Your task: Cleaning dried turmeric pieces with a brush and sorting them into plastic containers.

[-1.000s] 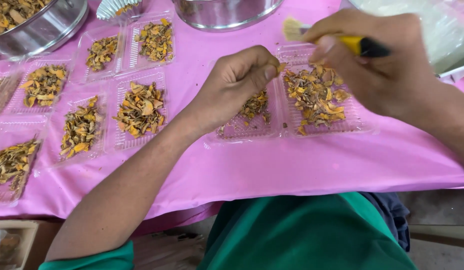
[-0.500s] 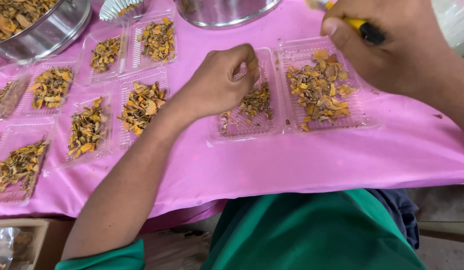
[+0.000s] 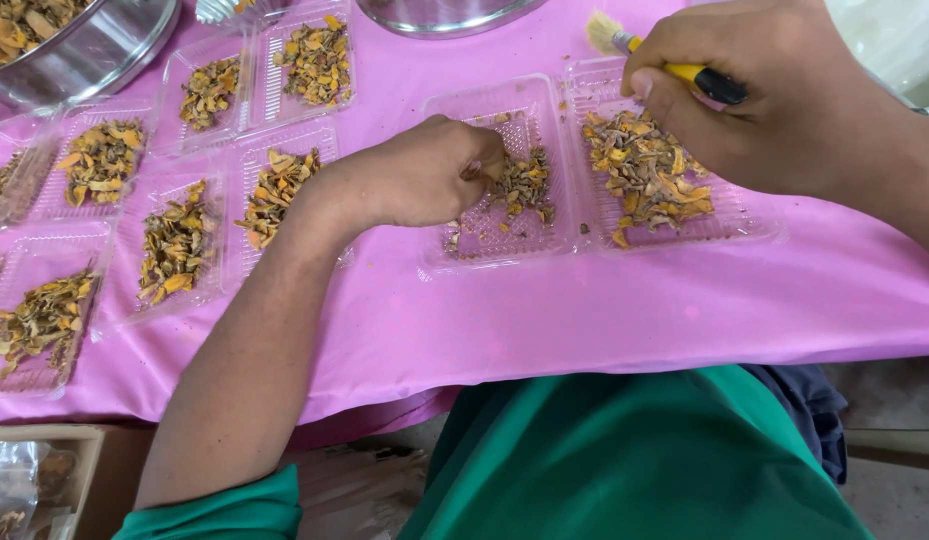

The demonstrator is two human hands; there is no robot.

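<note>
- Head view: the left hand (image 3: 424, 175) rests curled inside the left half of an open clear plastic clamshell tray (image 3: 504, 235), its fingertips pinched on the small heap of dried yellow-brown root pieces (image 3: 524, 180) lying there.
- The right hand (image 3: 774, 105) is closed around a small brush (image 3: 674, 68) with a yellow and black handle; it hovers over the far edge of the tray's right half.
- The brush's long axis runs nearly left to right, tilted slightly; its pale bristle tip (image 3: 602, 30) points to the far left, the black end of the handle is buried in the fist.
- The tray's right half holds a larger heap of root pieces (image 3: 649, 170), just below the right hand's knuckles.
- The clamshell lies on a pink cloth (image 3: 604, 310) covering the tabletop, its two halves side by side, hinge running near to far.
- Left of the left forearm stand more clear trays (image 3: 174, 240) filled with the same dried pieces, set in rows reaching the left edge.
- At the far left corner sits a metal bowl (image 3: 94, 60) with more root pieces; a second metal vessel (image 3: 444, 12) shows at the far edge, mostly cut off.
- The person wears a green garment (image 3: 634, 460), seen at the near edge.
</note>
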